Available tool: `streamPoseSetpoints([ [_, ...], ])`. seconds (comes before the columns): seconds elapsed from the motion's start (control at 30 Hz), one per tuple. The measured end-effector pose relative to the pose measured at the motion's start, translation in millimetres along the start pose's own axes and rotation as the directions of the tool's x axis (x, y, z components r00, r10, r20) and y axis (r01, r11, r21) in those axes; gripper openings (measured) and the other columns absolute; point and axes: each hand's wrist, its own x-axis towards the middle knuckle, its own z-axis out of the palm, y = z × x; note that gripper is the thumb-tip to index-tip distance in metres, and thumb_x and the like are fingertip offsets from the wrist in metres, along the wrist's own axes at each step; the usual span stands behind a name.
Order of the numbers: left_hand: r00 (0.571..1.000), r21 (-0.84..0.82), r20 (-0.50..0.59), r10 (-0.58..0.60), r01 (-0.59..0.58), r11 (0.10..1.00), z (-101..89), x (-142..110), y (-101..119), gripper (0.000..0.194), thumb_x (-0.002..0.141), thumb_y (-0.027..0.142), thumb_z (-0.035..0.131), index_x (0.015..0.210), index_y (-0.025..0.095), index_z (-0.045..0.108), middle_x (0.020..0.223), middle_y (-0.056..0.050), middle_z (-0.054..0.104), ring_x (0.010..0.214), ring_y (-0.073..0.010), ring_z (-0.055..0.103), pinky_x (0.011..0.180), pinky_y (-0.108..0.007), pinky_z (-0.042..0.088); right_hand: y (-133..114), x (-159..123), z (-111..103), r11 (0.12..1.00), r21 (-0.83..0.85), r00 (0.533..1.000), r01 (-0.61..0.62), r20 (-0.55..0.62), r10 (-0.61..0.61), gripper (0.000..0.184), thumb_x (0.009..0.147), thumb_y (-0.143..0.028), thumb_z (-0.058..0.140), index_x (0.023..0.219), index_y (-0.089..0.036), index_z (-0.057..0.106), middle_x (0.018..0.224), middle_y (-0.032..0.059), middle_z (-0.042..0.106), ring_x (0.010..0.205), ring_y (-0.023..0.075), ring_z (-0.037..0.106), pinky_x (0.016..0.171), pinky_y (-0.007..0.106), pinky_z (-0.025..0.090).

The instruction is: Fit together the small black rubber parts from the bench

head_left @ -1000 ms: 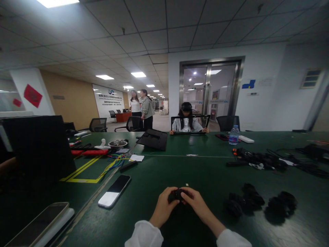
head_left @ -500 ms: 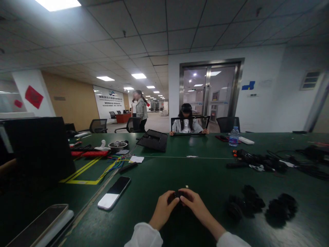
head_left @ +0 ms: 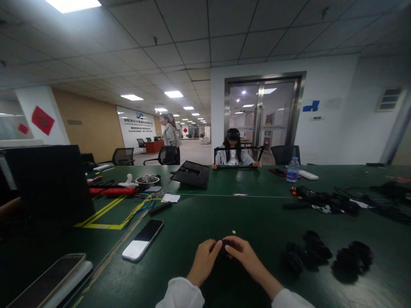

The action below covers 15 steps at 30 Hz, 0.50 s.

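Note:
Between my fingertips, low over the green table, is a small black piece (head_left: 224, 247), mostly covered, its kind unclear. My left hand (head_left: 205, 258) pinches it from the left, thumb stretched along its edge. From the other side my right hand (head_left: 240, 250) grips it with thumb and curled fingers. A tiny pale scrap (head_left: 234, 232) lies on the table just beyond my hands. To the right sit two clusters of black rounded parts, a nearer-middle one (head_left: 308, 252) and one farther right (head_left: 352, 262); their details are blurred.
A phone (head_left: 143, 240) lies to my left on the green table (head_left: 205, 214). Farther off are a black panel (head_left: 192, 174), a metal bowl (head_left: 147, 181), a water bottle (head_left: 292, 170) and tangled black cables (head_left: 324, 200). Across the table a person (head_left: 236, 149) holds a black frame.
My fingers have shifted slightly around the black piece, which now shows less between them. In the background, a walking person has moved a little left.

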Motion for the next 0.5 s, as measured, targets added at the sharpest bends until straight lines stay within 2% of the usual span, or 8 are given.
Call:
streamPoseSetpoints([
  [0.07,1.0,0.0,-0.008,0.0,0.0,1.0,0.5,-1,0,0.048,0.08,0.052,0.025,0.075,0.016,0.056,0.075,-0.001,0.054,0.069,-0.014,0.05,0.064,-0.025,0.038,1,0,0,1.0,0.004,1.0,-0.008,-0.011,0.008,0.039,0.063,-0.044,0.058,0.093,-0.019,0.059,0.09,0.0048,0.058,0.08,0.0194,0.055,0.071,0.033,0.044],
  [0.13,0.999,-0.029,-0.002,0.034,-0.034,0.999,0.1,-3,2,0.043,0.082,0.048,0.026,0.087,0.018,0.056,0.085,-0.003,0.055,0.078,-0.015,0.05,0.069,-0.026,0.039,3,2,0,1.0,0.025,1.0,0.013,-0.021,-0.012,0.038,0.065,-0.044,0.057,0.093,-0.019,0.058,0.089,0.0044,0.058,0.08,0.0189,0.055,0.071,0.033,0.044],
  [0.2,0.996,-0.065,0.004,0.092,-0.092,0.994,-0.5,-5,4,0.036,0.082,0.043,0.033,0.103,0.02,0.05,0.098,-0.004,0.053,0.089,-0.0161,0.049,0.075,-0.027,0.039,8,5,0,0.997,0.057,0.999,0.045,-0.025,-0.044,0.037,0.066,-0.044,0.055,0.093,-0.018,0.058,0.088,0.0042,0.058,0.079,0.0185,0.055,0.07,0.032,0.044],
  [0.27,0.987,-0.079,-0.01,0.161,-0.162,0.984,-0.6,-7,6,0.039,0.077,0.036,0.045,0.113,0.022,0.042,0.109,-0.005,0.049,0.097,-0.018,0.046,0.079,-0.028,0.038,13,8,0,0.995,0.08,0.997,0.062,-0.039,-0.059,0.038,0.067,-0.045,0.055,0.093,-0.018,0.058,0.086,0.004,0.058,0.078,0.0183,0.055,0.068,0.032,0.044],
  [0.37,0.969,-0.063,-0.043,0.242,-0.244,0.968,0.4,-8,6,0.048,0.068,0.021,0.056,0.114,0.023,0.039,0.113,-0.005,0.045,0.101,-0.0202,0.044,0.081,-0.03,0.039,18,12,0,0.993,0.103,0.996,0.059,-0.069,-0.052,0.039,0.065,-0.045,0.056,0.091,-0.016,0.058,0.083,0.0038,0.059,0.074,0.0179,0.056,0.066,0.031,0.044],
  [0.5,0.973,-0.052,-0.033,0.229,-0.231,0.972,0.6,-7,4,0.041,0.068,0.013,0.052,0.107,0.024,0.043,0.109,-0.003,0.047,0.096,-0.0195,0.047,0.074,-0.03,0.042,18,10,0,0.992,0.117,0.998,0.05,-0.05,-0.044,0.036,0.068,-0.044,0.054,0.091,-0.017,0.057,0.087,0.0041,0.059,0.075,0.0173,0.056,0.065,0.03,0.045],
])
